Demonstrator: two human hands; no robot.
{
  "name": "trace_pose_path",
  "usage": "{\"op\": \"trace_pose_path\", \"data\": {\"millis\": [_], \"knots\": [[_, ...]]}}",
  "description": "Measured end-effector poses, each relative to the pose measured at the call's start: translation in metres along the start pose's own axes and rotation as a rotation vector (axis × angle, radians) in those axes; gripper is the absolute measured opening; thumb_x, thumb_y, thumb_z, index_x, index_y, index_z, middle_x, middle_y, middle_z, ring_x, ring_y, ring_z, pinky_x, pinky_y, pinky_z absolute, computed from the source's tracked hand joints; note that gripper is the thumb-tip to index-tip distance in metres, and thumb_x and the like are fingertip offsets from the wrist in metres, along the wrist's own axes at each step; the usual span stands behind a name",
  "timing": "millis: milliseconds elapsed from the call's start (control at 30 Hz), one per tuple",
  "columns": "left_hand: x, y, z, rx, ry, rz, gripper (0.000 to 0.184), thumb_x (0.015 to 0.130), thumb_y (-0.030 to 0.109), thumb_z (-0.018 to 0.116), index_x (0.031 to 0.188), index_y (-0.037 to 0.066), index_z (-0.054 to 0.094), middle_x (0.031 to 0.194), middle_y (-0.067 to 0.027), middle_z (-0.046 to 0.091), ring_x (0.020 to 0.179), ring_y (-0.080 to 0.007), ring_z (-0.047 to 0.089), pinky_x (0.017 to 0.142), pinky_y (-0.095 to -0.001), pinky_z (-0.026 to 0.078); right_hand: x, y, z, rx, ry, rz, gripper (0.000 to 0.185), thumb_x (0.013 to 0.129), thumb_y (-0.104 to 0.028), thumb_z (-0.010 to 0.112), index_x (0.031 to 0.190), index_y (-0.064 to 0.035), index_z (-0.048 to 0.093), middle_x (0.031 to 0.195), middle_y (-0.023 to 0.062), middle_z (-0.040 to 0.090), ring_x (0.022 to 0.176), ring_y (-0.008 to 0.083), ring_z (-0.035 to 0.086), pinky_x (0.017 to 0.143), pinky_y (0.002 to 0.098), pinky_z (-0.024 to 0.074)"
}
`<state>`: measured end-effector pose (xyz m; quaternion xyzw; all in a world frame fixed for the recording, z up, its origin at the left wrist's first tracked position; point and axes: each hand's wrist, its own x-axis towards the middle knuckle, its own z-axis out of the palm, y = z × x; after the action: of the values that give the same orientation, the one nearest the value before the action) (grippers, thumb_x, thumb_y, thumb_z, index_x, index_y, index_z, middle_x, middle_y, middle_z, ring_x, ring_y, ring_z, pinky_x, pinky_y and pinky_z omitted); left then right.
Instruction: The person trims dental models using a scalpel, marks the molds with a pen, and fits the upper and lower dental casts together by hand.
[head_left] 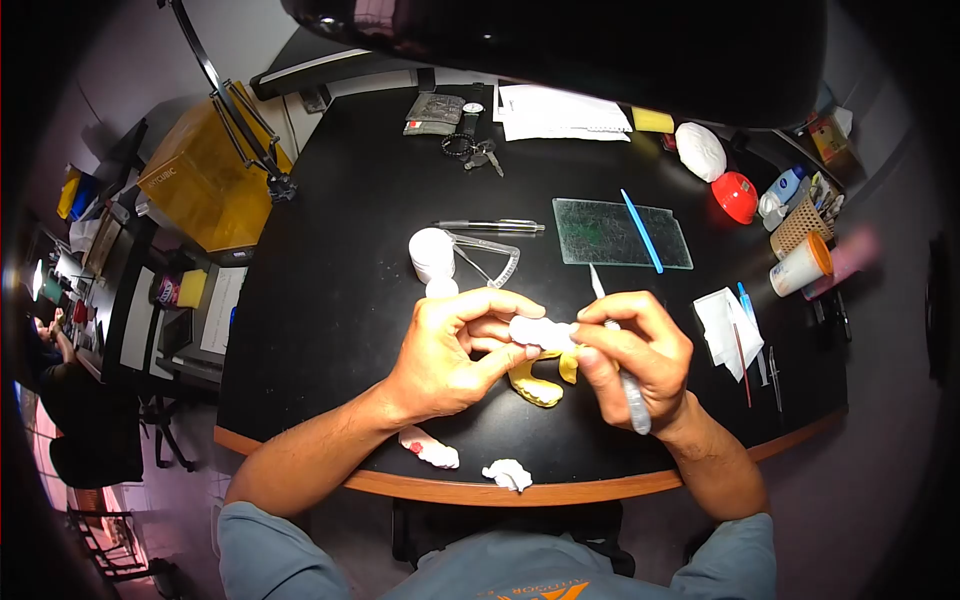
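Note:
My left hand (455, 345) is closed, its thumb and fingers pinching a white dental cast piece (540, 333). My right hand (640, 350) grips a slim tool with a pale, shiny handle (635, 402); its pointed tip (597, 281) sticks up past the fingers, away from the cast. The right fingertips are at the cast piece's right end. Below the hands, a yellow dental arch model (537, 388) lies partly hidden on the table. Nearer the table edge are a pinkish-white cast piece with a red spot (430, 448) and another white cast piece (507, 475).
A glass slab (590, 235) bears a blue stick-like tool (641, 230). Left of it are a measuring caliper (495, 262), a pen (490, 226) and a white round container (431, 255). At right lie tissue (718, 330) and thin tools; a red bowl (735, 197) stands behind.

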<state>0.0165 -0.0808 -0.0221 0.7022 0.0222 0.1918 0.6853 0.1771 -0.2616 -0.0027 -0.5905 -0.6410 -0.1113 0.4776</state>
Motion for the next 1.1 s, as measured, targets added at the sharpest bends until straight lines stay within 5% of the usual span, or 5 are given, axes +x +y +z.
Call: {"op": "trace_pose_path", "data": {"millis": [133,267,367,533,1100], "knots": [[0.000,0.001,0.002,0.048,0.073,0.086,0.030,0.093,-0.012,0.073,0.122,-0.009,0.069,0.111,-0.0199,0.078,0.106,-0.0247,0.078,0.097,-0.0323,0.065,-0.006,-0.001,-0.006,0.025,0.071,0.078,0.026,0.094,0.003,0.064,0.117,0.0094,0.072,0.126,0.0253,0.054,0.078,0.0158,0.068,0.068,0.0283,0.0558],[0.000,-0.003,0.001,0.139,0.119,0.179,0.030,0.089,-0.014,0.072,0.118,-0.008,0.072,0.111,-0.0170,0.079,0.105,-0.0240,0.079,0.094,-0.0318,0.066,-0.009,-0.007,-0.002,0.158,0.200,0.095,0.018,0.087,0.002,0.063,0.105,0.0032,0.066,0.105,0.0181,0.057,0.079,0.0174,0.064,0.068,0.0283,0.0563],[0.000,-0.004,0.001,0.203,0.138,0.219,0.031,0.087,-0.014,0.073,0.116,-0.006,0.074,0.110,-0.0147,0.079,0.104,-0.0233,0.079,0.092,-0.0315,0.066,-0.007,-0.011,-0.011,0.125,-0.006,-0.074,0.014,0.090,0.006,0.060,0.104,0.0079,0.060,0.107,0.0202,0.052,0.075,0.0205,0.069,0.065,0.0311,0.0635],[0.000,-0.005,0.002,0.228,0.140,0.227,0.030,0.086,-0.013,0.075,0.116,-0.006,0.075,0.109,-0.0144,0.079,0.102,-0.0228,0.080,0.091,-0.0312,0.067,-0.008,-0.018,0.009,0.190,0.037,-0.103,0.016,0.072,0.007,0.075,0.087,0.0022,0.073,0.091,0.0129,0.069,0.068,0.0200,0.069,0.059,0.0308,0.0566],[0.000,-0.006,0.003,-0.015,0.135,0.102,0.037,0.091,-0.006,0.081,0.124,-0.005,0.064,0.111,-0.0181,0.076,0.105,-0.0196,0.077,0.093,-0.0305,0.065,-0.006,-0.005,0.006,0.249,0.007,0.092,0.028,0.078,-0.007,0.092,0.100,-0.0003,0.077,0.087,0.0117,0.074,0.065,0.0098,0.065,0.049,0.0228,0.0464]]}}
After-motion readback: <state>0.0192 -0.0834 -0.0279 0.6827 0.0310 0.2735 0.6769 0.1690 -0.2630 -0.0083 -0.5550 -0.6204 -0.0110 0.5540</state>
